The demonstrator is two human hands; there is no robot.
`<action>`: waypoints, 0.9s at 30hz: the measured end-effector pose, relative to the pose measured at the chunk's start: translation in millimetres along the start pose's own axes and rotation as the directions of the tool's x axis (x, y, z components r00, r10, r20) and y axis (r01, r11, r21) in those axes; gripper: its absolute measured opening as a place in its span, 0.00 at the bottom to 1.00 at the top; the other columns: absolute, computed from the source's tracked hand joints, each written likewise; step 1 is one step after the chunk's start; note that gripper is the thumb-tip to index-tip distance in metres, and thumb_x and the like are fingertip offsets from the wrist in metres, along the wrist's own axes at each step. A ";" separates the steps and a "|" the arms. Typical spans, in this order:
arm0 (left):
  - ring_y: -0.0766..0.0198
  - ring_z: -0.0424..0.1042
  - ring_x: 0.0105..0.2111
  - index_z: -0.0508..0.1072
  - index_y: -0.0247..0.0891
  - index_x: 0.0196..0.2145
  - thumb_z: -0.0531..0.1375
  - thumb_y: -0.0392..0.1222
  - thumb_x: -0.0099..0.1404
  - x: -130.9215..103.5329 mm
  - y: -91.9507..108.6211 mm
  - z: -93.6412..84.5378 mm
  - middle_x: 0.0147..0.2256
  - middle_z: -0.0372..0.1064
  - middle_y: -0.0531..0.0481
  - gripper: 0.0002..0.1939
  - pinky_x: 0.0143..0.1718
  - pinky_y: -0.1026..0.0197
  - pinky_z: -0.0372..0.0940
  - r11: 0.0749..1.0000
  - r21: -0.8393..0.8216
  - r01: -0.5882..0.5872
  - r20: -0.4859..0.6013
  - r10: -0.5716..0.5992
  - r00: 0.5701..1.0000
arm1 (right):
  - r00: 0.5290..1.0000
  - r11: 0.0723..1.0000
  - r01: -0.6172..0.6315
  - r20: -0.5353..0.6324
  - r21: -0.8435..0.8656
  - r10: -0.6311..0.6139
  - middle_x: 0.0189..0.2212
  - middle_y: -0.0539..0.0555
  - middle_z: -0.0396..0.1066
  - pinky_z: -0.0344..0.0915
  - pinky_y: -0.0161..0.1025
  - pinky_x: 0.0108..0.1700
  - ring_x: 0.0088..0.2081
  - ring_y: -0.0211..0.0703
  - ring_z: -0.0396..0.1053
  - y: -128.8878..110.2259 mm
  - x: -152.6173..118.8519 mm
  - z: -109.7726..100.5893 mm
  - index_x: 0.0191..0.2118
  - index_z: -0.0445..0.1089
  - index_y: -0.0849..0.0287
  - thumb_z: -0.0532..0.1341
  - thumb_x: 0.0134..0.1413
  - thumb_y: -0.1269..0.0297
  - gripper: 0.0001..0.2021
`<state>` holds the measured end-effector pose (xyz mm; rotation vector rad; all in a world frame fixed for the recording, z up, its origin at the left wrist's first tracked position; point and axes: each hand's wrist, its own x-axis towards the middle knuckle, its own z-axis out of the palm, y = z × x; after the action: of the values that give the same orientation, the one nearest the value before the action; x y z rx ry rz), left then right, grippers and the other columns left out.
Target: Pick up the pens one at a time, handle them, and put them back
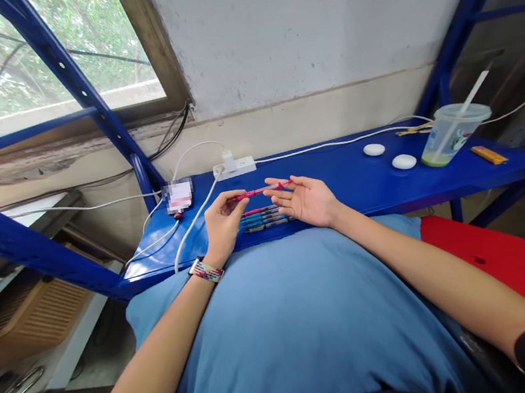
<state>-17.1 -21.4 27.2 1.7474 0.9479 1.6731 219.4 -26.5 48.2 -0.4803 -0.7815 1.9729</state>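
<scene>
A pink pen (257,191) is held level above the blue shelf. My left hand (223,224) pinches its left end between thumb and fingers, and a colourful band circles that wrist. At the pen's right end, my right hand (308,200) grips with thumb and index finger, palm turned up and the other fingers spread out. Just below the held pen, several pens (266,218) lie side by side on the shelf, with pink, blue and dark parts. My hands hide some of their ends.
On the blue shelf (342,189) are a power strip (236,168) with white cables, two white oval objects (404,162), a plastic cup (455,134) with a straw and an orange packet (489,154). A red stool (498,263) is at the right.
</scene>
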 end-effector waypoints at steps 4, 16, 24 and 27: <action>0.56 0.82 0.44 0.84 0.40 0.45 0.73 0.47 0.66 0.4 -1.8 0.7 0.43 0.83 0.45 0.12 0.51 0.51 0.77 0.999 -0.026 0.039 0.009 -0.038 0.999 | 0.997 0.998 0.057 -0.053 0.032 -0.055 0.39 0.57 0.84 0.82 0.37 0.43 0.39 0.42 0.83 2.9 1.5 -1.9 0.54 0.76 0.60 0.54 0.78 0.62 0.14; 0.56 0.82 0.41 0.83 0.39 0.43 0.74 0.48 0.65 -1.3 3.0 3.3 0.40 0.82 0.46 0.13 0.48 0.52 0.78 0.993 -0.076 0.089 0.043 -0.086 0.995 | 0.981 0.981 0.165 -0.123 0.097 -0.153 0.27 0.47 0.75 0.81 0.30 0.41 0.27 0.32 0.73 3.8 3.8 3.2 0.42 0.78 0.56 0.64 0.74 0.57 0.10; 0.55 0.83 0.42 0.83 0.39 0.44 0.74 0.48 0.65 -0.7 -2.7 2.0 0.40 0.83 0.46 0.14 0.49 0.51 0.79 0.992 -0.088 0.088 0.025 -0.086 0.996 | 0.984 0.982 0.153 -0.105 0.112 -0.141 0.32 0.51 0.78 0.81 0.33 0.47 0.33 0.36 0.76 3.7 2.4 0.3 0.44 0.79 0.58 0.62 0.68 0.70 0.07; 0.55 0.84 0.42 0.82 0.39 0.46 0.74 0.48 0.65 -1.0 -0.5 2.7 0.41 0.83 0.45 0.15 0.49 0.50 0.80 0.989 -0.115 0.089 0.027 -0.087 0.996 | 0.985 0.979 0.154 -0.095 0.137 -0.141 0.33 0.52 0.77 0.81 0.35 0.48 0.33 0.37 0.76 4.2 2.5 0.1 0.48 0.79 0.58 0.59 0.70 0.66 0.11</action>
<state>-14.4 -21.6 26.0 1.6212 0.8865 1.6171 215.6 -25.8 45.4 -0.4056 -0.6000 1.8431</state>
